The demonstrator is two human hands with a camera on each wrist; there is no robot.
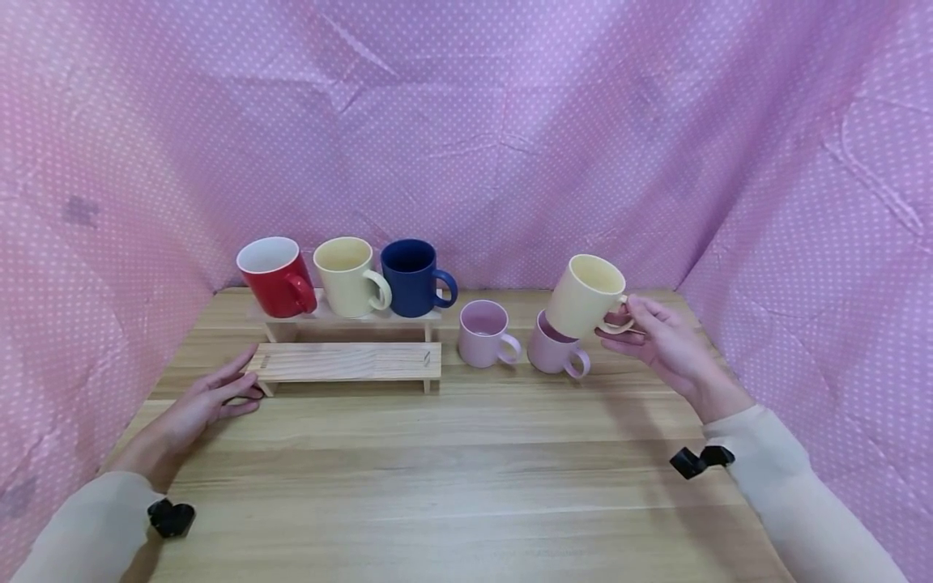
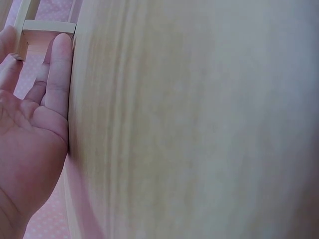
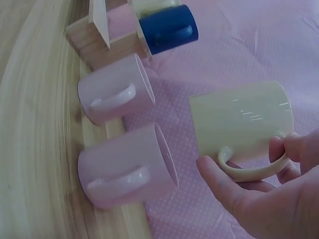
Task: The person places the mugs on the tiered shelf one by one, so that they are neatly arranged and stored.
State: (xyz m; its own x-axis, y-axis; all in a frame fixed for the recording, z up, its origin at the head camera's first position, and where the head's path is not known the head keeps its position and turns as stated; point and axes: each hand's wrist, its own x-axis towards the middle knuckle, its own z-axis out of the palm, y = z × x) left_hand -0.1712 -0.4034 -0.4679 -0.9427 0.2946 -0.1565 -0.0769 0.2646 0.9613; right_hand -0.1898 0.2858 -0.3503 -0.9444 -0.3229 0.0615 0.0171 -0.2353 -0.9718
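Where the front shelf (image 1: 350, 363) ends on the left, the person's left grip (image 1: 204, 405) rests against it, fingers apart and fairly straight, clasping nothing, perhaps to steady the wood. Behind, on the raised back shelf (image 1: 372, 321), a red mug (image 1: 275, 290), a cream mug (image 1: 346, 283) and a blue mug (image 1: 408, 283) stand upright in a row, their handles (image 1: 453, 289) turned rightward; that probably lets three fit along one board and leaves each easy to take from the right. Further right, on the bench (image 1: 437, 486), come a left pink mug (image 1: 479, 346) and a right pink mug (image 1: 547, 354), set apart, upright, handles also to the right. Last comes the held mug (image 1: 581, 298), a second cream one, lifted off the bench with its mouth upward; from the head it hides part of the right pink mug's rim, but the right wrist view shows the two apart. The right grip (image 1: 666, 348) is clamped on its handle, thumb and fingers about the loop, one finger reaching toward the base, likely to check tilting while keeping the rim untouched.
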